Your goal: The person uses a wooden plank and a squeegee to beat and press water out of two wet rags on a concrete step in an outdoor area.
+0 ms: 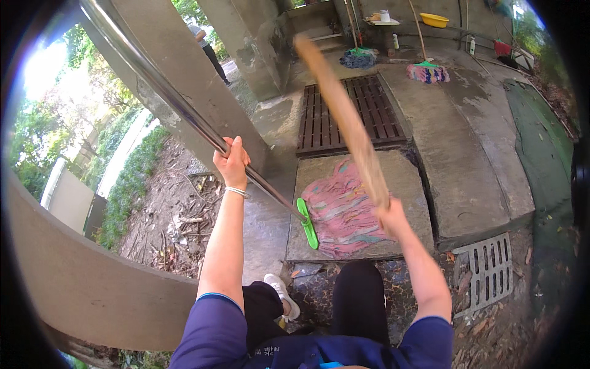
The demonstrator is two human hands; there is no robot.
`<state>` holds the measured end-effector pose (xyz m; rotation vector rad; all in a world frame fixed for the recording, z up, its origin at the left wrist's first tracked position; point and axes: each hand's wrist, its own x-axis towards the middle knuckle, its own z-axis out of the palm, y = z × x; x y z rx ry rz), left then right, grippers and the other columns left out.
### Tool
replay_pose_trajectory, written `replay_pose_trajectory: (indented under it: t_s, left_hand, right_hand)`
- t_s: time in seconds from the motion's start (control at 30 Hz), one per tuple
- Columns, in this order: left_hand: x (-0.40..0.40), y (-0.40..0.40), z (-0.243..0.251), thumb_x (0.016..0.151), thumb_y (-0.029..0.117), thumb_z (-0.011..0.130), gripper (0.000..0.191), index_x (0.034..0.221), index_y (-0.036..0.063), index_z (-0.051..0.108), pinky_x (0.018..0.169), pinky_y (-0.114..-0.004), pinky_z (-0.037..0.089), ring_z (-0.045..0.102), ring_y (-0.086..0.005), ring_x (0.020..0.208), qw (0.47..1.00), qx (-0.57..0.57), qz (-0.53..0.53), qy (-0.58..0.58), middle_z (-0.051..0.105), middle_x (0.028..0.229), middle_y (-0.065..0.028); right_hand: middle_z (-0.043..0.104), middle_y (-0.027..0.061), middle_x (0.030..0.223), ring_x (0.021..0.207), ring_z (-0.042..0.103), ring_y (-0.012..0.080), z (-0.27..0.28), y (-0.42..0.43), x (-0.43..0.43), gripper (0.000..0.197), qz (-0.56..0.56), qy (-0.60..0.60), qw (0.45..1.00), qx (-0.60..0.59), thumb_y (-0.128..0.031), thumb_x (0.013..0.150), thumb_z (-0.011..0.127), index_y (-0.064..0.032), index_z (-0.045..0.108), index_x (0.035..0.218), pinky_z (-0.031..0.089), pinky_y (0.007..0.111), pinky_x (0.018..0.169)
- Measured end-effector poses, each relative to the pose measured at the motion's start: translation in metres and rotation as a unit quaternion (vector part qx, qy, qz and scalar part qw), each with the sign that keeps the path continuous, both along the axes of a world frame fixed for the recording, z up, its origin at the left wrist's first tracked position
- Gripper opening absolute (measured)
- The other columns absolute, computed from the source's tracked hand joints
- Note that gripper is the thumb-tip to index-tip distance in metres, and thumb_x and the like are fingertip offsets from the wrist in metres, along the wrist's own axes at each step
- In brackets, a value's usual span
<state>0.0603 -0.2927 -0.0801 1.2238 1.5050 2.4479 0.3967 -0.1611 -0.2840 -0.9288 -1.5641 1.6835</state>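
Observation:
My left hand (pixel 232 160) is wrapped around the shiny metal handle (pixel 184 108) of a mop. That handle slants down to a bright green mop clamp (pixel 307 223). From the clamp, a pink mop head (pixel 341 207) with pale and coloured strands lies spread over a concrete slab (pixel 408 184). In my right hand (pixel 391 217) is the lower end of a wooden stick (pixel 345 110), blurred and raised over the mop head. The stick covers part of the strands and of the metal grate behind them.
A dark slotted drain grate (pixel 308 124) lies beyond the slab, and a grey one (pixel 491 267) at lower right. Two mops, one grey-blue (pixel 357 60) and one pink-and-blue (pixel 427 74), stand farther back near a yellow basin (pixel 434 20). A concrete pillar (pixel 193 69) rises at left; a person (pixel 209 50) stands behind it.

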Motion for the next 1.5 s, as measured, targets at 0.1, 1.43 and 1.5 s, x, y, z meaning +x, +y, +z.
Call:
replay_pose_trajectory:
  t_s: [0.1,1.43,1.5]
  left_hand:
    - [0.006,0.001,0.003,0.087,0.004,0.058,0.013,0.080,0.0065,0.048,0.038,-0.026,0.034,0.037,-0.0092,0.037,1.000,-0.007,-0.006,0.007,0.041,0.051,-0.0001]
    - [-0.006,0.001,0.003,0.087,0.003,0.058,0.018,0.074,0.0063,0.047,0.037,-0.025,0.034,0.039,-0.0080,0.038,1.000,0.004,-0.007,-0.001,0.042,0.050,0.0007]
    - [-0.010,-0.008,0.003,0.088,0.003,0.057,0.018,0.073,0.0061,0.046,0.037,-0.025,0.034,0.038,-0.0080,0.038,1.000,0.000,-0.001,0.004,0.042,0.050,0.0008]
  right_hand:
    - [0.053,0.0063,0.055,0.041,0.052,0.0148,0.117,0.042,-0.025,0.013,-0.023,0.045,0.996,0.072,-0.007,0.071,0.061,0.0018,0.056,0.078,0.042,0.030,0.037]
    - [0.059,-0.0009,0.071,0.066,0.055,0.0082,0.049,0.042,-0.049,0.011,-0.178,0.152,0.939,0.254,-0.005,0.073,0.066,-0.0019,0.059,0.081,0.044,0.027,0.058]
    - [0.060,0.0003,0.071,0.069,0.055,0.0097,-0.010,0.027,-0.057,0.013,-0.174,0.112,0.948,0.241,-0.007,0.072,0.065,-0.0014,0.060,0.082,0.045,0.029,0.060]
